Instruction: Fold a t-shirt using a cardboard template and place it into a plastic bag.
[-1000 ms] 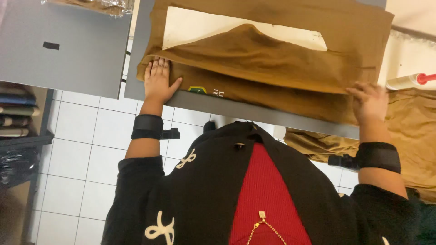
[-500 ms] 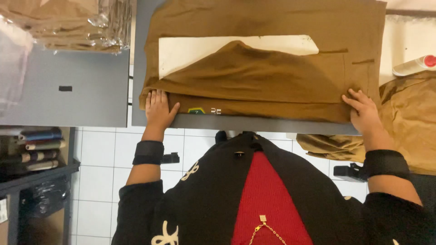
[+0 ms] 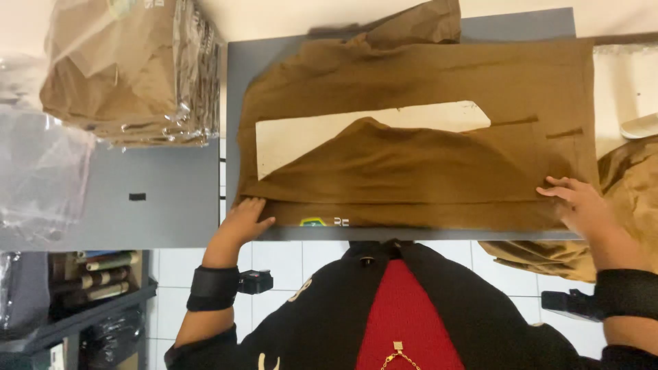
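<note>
Grey worktable, white tiled floor beneath, dark shelf of rolled items at left

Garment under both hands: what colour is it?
Brown garment, plain, with a cream insert showing; head view.

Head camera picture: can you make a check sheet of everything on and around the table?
Surface: grey table, with a raised grey board under the cloth.
Job's things: brown garment spread flat, folded over a pale card.
Clutter: stack of bagged brown garments at far left; loose brown cloth at right.
Grippers: left hand and right hand press flat on the garment's near edge, holding nothing.
Cables: nothing seen.
Surroundings: white tiled floor; shelf at lower left.
</note>
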